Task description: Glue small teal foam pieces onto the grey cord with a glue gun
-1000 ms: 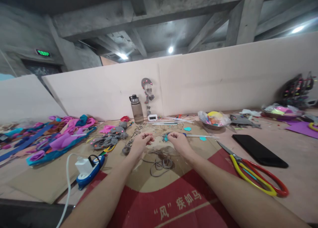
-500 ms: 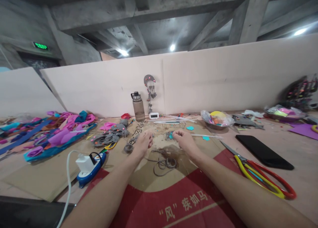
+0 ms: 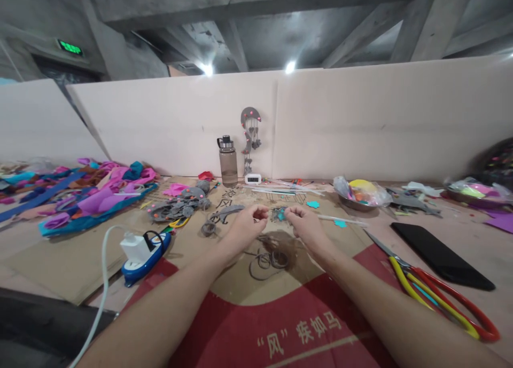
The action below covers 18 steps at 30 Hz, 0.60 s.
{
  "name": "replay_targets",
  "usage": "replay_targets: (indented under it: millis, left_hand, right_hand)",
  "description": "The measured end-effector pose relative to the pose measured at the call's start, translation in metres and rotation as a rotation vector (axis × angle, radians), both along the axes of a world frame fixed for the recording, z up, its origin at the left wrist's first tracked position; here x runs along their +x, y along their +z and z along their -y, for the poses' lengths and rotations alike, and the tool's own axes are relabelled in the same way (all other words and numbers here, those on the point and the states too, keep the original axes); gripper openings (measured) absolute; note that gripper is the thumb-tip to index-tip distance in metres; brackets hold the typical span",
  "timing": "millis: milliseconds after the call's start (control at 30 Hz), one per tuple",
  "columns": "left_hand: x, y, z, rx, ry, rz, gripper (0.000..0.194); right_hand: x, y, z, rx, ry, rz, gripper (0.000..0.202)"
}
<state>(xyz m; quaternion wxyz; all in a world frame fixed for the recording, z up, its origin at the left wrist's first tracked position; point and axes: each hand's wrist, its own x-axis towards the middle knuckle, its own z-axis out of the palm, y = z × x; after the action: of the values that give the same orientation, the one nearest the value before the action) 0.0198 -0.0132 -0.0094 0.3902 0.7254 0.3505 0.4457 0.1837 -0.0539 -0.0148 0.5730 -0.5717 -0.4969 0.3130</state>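
My left hand (image 3: 249, 225) is raised over the cardboard, its fingers curled into a pinch. Whatever lies between them is too small to make out. Facing it, my right hand (image 3: 306, 226) pinches thumb to forefinger, and its contents are also unclear. Between the two hands, by the right fingertips, is a small teal cut-out (image 3: 280, 214) among grey bits; I cannot tell if it is touched. Below the hands, a grey cord (image 3: 262, 272) lies in loose loops. A grey felt strip (image 3: 228, 213) and a small cord coil (image 3: 208, 228) rest left of my left hand.
Long-handled scissors (image 3: 425, 288) and a black phone (image 3: 443, 256) lie at right. A blue power strip (image 3: 146, 258) is at left, near coloured felt scraps (image 3: 104, 197) and grey felt pieces (image 3: 176, 206). Behind stand a bottle (image 3: 228, 162) and a bowl (image 3: 363, 200).
My left hand has moved right, nearer my right hand, and its fingers have loosened from a tighter curl. The camera view has shifted slightly. The cord loops stay on the cardboard.
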Motion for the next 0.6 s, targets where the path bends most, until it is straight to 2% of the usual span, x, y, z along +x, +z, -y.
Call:
replay_targets:
  millis: [267,600]
  left_hand:
    - [0.001,0.003,0.012,-0.157,-0.083,-0.035,0.025]
    - [-0.004,0.003,0.007,-0.151,-0.138,0.022,0.021]
  right_hand:
    - [-0.003,0.006,0.005,0.023,0.021,0.036,0.020]
    - [-0.012,0.005,0.012,0.001,0.048,0.058,0.021]
